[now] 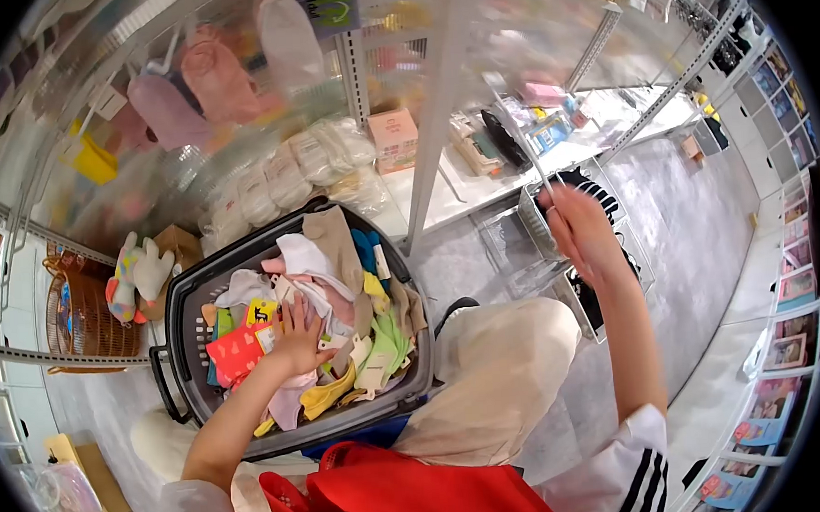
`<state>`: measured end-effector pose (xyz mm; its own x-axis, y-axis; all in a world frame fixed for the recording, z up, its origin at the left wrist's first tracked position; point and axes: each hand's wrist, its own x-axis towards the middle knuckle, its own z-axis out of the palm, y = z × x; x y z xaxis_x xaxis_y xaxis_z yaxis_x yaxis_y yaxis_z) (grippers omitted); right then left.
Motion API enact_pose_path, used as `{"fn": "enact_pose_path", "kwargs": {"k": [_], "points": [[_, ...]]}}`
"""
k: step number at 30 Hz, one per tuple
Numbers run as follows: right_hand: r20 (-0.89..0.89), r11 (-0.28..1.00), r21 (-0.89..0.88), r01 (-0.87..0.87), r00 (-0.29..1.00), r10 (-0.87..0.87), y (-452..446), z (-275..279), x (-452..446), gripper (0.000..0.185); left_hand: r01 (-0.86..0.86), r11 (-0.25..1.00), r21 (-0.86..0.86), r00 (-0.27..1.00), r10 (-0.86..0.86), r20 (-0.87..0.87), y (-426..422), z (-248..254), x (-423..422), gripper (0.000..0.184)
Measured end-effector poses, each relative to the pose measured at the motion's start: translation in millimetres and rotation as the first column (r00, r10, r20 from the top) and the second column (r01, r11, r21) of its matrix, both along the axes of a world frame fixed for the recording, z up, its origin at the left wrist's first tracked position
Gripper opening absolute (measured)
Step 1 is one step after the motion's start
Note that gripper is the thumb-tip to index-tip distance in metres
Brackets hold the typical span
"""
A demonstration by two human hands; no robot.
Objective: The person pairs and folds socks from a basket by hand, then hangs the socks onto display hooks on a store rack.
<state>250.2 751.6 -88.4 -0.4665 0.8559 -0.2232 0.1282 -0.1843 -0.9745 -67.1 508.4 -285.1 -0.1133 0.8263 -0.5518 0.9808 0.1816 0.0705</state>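
A dark grey basket [181, 312] filled with folded socks and small clothes in many colours stands in front of me. My left hand [298, 343] lies spread on the pile, beside a red patterned item [238, 353] with a yellow label and over pale pink and white pieces. Green socks [379, 356] and a yellow one [329, 392] lie to its right. My right hand [577, 227] is raised at the right, over a wire basket with black and white striped items [594, 188]. Its fingers are curled and blurred, around the lower end of a thin white rod [527, 146].
A shelf [439, 193] ahead holds wrapped packs [283, 175] and a pink box [393, 137]. Metal uprights and hanging socks [216, 75] stand close above. A wicker basket [89, 308] and plush toy [139, 273] are at left, a cardboard box [99, 472] lower left.
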Motion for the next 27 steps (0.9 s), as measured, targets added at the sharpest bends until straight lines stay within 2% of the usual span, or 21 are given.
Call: {"fn": "enact_pose_path", "kwargs": {"k": [1,5,7,10,13,19,21,23,25,27], "points": [[0.133,0.998,0.044,0.038,0.99,-0.044,23.3,-1.6,-18.0,0.025,0.008,1.0,0.009,1.0,-0.008,0.01,-1.2,-3.0,-2.5,0.081],[0.193,0.951,0.304,-0.049,0.981,-0.011,119.0,-17.4,-95.7,0.023,-0.025,0.999,-0.029,0.999,0.026,0.025,4.7,-9.2,-4.0,0.082],[0.142,0.92,0.375,-0.115,0.988,0.066,150.0,-10.1,-130.6,0.021,-0.066,0.993,-0.097,0.998,0.064,-0.02,7.9,-12.3,-0.3,0.082],[0.059,0.955,0.263,-0.139,0.99,0.128,177.7,1.0,-165.6,0.015,-0.113,0.975,-0.19,0.991,0.096,-0.094,22.4,-11.0,11.5,0.083],[0.072,0.925,0.226,-0.305,0.952,0.297,191.4,7.8,-171.4,0.02,-0.112,0.964,-0.241,0.99,0.088,-0.107,27.9,-4.6,12.0,0.083],[0.053,0.928,0.163,-0.336,0.942,0.332,190.2,20.4,-171.9,0.024,-0.121,0.95,-0.289,0.988,0.086,-0.131,30.2,-8.7,13.7,0.083],[0.075,0.923,0.293,-0.249,0.969,0.237,184.5,24.3,-180.0,0.02,-0.131,0.946,-0.295,0.984,0.089,-0.152,29.2,-10.9,14.1,0.083],[0.046,0.951,0.258,-0.172,0.985,0.166,183.3,30.7,-188.0,0.015,-0.12,0.948,-0.295,0.985,0.075,-0.157,28.4,-11.4,14.0,0.083],[-0.018,0.992,0.055,-0.114,0.993,0.115,196.2,40.1,-199.7,0.011,-0.112,0.946,-0.304,0.985,0.066,-0.158,29.9,-10.1,13.1,0.083],[0.059,0.956,0.127,-0.265,0.964,0.26,217.4,44.4,-196.4,0.011,-0.103,0.939,-0.328,0.987,0.055,-0.153,31.5,-6.4,14.2,0.084]]}}
